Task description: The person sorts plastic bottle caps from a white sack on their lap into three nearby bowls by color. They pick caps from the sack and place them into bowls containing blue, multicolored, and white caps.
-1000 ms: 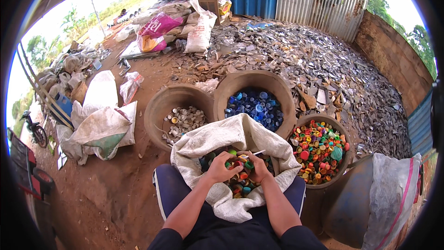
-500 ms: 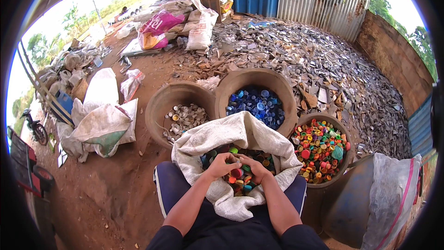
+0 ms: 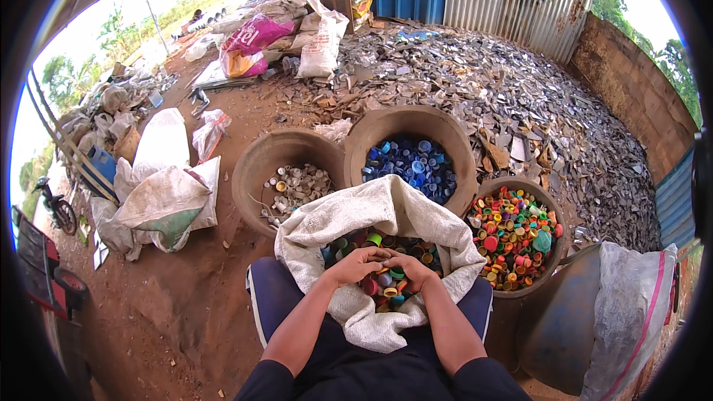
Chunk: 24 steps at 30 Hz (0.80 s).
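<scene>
The left hand (image 3: pixel 353 266) and right hand (image 3: pixel 413 271) are forming a narrow cup over mixed caps (image 3: pixel 389 292) lying in the white sack (image 3: pixel 321 224), though whether they are gripping any I cannot tell, and working low is probably preventing spills.

Three round brown tubs (image 3: pixel 256 167) of plastic caps (image 3: pixel 417 169), one lap-held white woven sack (image 3: pixel 327 219) and two bare hands (image 3: pixel 355 267) are counted.

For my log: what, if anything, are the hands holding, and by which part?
Cannot tell: the left hand and right hand meet over caps in the sack, hiding anything between them.
</scene>
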### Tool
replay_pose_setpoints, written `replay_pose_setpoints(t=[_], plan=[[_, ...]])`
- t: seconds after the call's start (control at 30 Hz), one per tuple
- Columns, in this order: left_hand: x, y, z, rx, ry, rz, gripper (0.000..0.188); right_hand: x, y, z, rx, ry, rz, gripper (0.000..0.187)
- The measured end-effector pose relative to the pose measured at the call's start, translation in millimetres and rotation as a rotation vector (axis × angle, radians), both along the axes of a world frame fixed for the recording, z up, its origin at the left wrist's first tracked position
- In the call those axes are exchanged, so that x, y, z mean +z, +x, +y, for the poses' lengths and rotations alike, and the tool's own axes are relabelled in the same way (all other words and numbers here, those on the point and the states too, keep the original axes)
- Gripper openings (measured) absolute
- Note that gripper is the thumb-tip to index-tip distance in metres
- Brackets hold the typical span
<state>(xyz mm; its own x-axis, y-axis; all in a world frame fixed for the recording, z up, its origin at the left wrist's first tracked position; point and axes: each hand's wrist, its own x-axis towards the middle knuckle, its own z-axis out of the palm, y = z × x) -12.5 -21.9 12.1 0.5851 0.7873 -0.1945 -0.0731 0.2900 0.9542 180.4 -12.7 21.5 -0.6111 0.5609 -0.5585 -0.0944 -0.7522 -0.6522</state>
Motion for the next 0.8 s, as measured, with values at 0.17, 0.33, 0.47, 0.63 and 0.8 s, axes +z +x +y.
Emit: replay_pose_setpoints(t=[0.17,0.33,0.47,0.63,0.8], plan=[[0,-3,2,0.117,0.038,0.011,0.029,6,1,0,-0.056,-0.054,0.049,0.060],[5,-8,5,0.354,-0.079,-0.032,0.025,-5,3,2,-0.093,-0.052,0.169,0.047],[0,-16,6,0.283,-0.227,-0.283,0.021,-4,1,4,-0.207,-0.051,0.198,0.033],[10,-7,1,0.245,-0.091,0.120,0.017,-29,-1,11,-0.333,0.020,0.131,0.028],[7,15,-11,0.367,0.424,0.687,0.038,-38,-9,10,-0.406,0.121,0.037,0.028]])
